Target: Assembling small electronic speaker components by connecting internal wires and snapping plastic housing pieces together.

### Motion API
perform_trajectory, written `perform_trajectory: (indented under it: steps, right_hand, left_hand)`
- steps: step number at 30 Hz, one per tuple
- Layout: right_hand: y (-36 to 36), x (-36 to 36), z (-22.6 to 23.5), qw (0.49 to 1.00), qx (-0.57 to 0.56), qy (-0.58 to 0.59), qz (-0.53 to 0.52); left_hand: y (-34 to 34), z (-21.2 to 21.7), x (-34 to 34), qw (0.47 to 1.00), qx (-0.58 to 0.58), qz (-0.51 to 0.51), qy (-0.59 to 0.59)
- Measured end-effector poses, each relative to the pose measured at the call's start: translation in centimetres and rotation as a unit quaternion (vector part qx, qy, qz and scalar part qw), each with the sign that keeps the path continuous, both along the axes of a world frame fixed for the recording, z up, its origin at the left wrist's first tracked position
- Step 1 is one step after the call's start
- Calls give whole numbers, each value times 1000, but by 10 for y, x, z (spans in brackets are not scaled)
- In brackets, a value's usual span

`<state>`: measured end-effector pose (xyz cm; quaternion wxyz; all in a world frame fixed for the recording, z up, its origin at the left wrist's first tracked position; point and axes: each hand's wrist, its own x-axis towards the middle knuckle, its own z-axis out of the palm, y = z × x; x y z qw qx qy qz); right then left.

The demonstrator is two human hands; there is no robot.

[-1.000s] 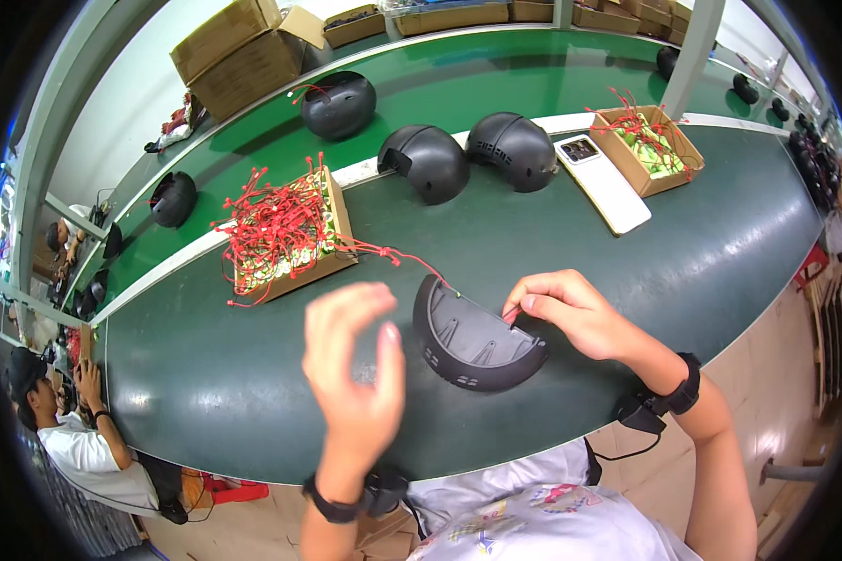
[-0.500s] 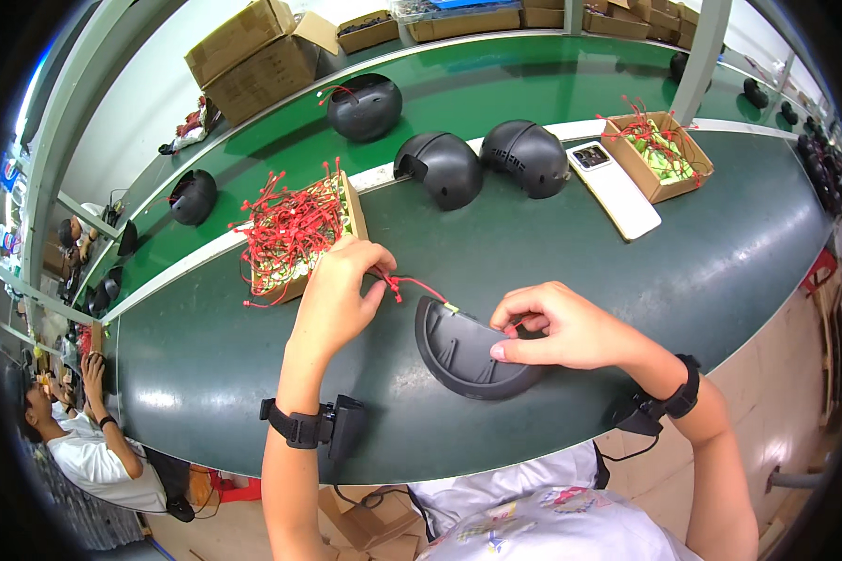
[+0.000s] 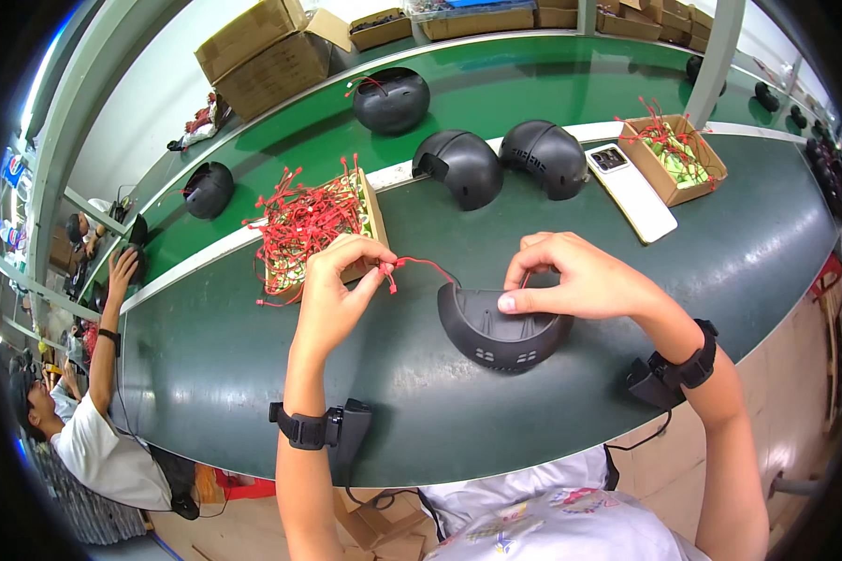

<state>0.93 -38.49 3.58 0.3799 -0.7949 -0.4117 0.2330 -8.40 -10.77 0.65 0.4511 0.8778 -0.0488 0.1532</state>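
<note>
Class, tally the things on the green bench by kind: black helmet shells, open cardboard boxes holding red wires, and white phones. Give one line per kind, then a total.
Black helmet shells: 5 (one under the hands)
Open boxes of red wires: 2 ()
White phones: 1
Total: 8

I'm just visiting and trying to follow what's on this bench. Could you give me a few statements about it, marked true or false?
1. The left hand pinches a red wire. True.
2. The right hand rests on a black helmet shell. True.
3. The cardboard box by the left hand holds blue wires. False: they are red.
4. The white phone lies inside that box. False: it lies on the green belt, beside another box.
5. Two more black helmets sit beyond the hands. True.
</note>
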Motion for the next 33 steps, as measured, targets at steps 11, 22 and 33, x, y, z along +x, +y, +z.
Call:
perform_trajectory:
  steps: [11,22,33]
  right_hand:
    - [37,14,1,992,24,-126,4]
    - [95,26,-5,996,25,-55,71]
    - [109,22,-6,986,69,-138,64]
  left_hand:
    - [5,-7,-1,997,-70,-14,-14]
    - [-9,-2,2,995,17,15,-100]
    - [-4,-6,-1,991,68,4,-119]
